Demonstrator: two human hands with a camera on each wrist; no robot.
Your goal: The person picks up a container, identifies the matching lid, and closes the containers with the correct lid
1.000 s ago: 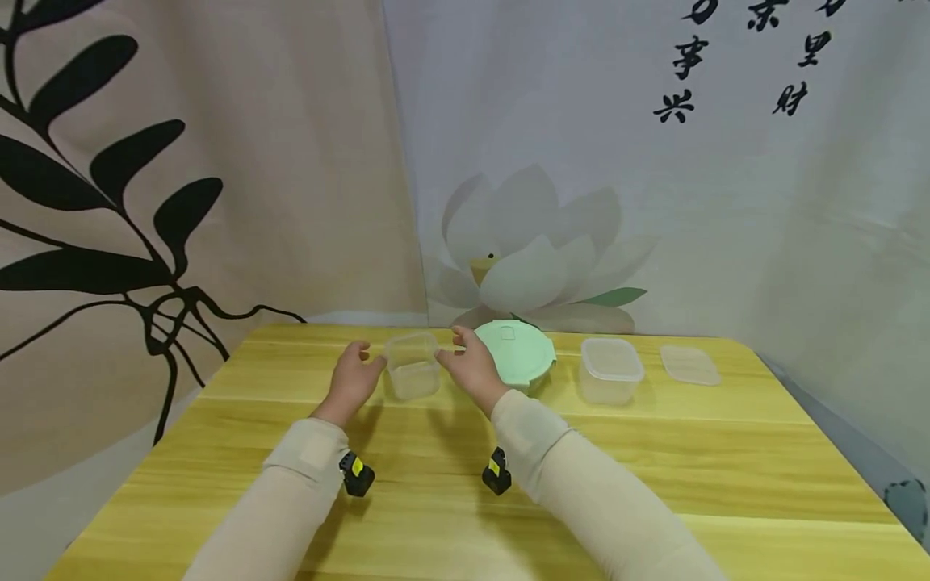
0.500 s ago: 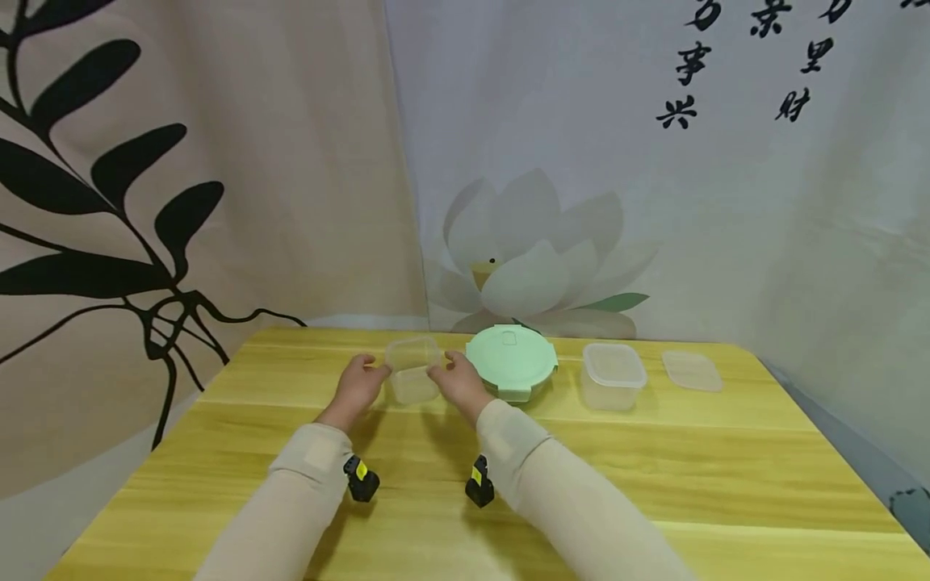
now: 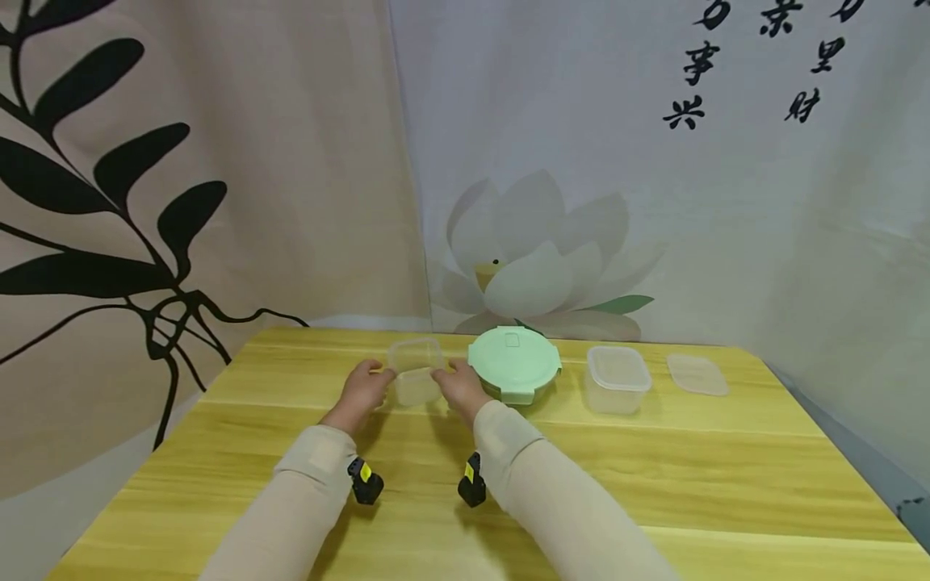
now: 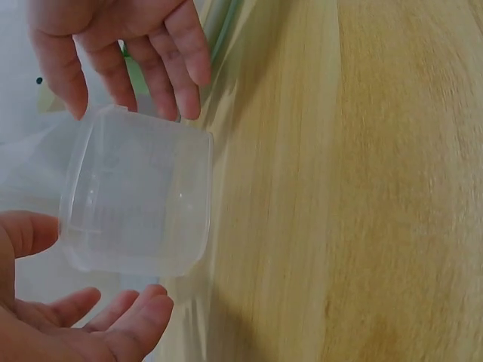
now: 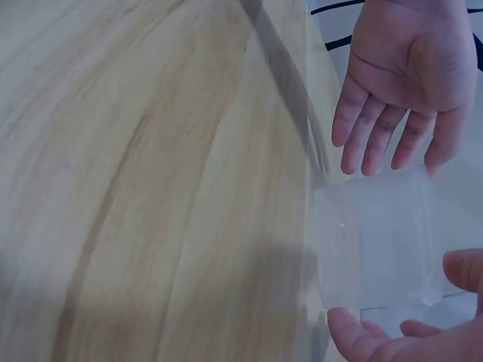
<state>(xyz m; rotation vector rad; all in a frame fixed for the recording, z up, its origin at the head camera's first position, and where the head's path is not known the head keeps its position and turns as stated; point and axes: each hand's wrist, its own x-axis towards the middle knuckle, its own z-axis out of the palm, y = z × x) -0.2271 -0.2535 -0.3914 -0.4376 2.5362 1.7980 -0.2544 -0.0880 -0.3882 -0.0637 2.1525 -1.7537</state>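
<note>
A clear plastic food container (image 3: 417, 386), lidless and squarish, stands upright toward the back of the wooden table. My left hand (image 3: 363, 391) is at its left side, thumb tip by the rim; in the left wrist view its lightly bent fingers (image 4: 139, 320) lie just beside the wall. On the opposite side is my right hand (image 3: 461, 389). The right wrist view has that hand's thumb (image 5: 462, 270) near the rim and a fingertip (image 5: 346, 332) at the container's lower corner. Neither hand is wrapped round it. Whether every fingertip touches cannot be made out.
Right of the container stands a round bowl with a mint-green clip lid (image 3: 514, 360). Farther right is a lidded translucent square container (image 3: 617, 381), then a flat clear lid (image 3: 697, 374) on the table (image 3: 567, 460). A printed curtain (image 3: 334, 177) hangs behind the table.
My right hand has moved left and slightly down, closing in on the clear container, and the left hand has edged right toward it. The container has hardly moved. The head view has shifted slightly.
</note>
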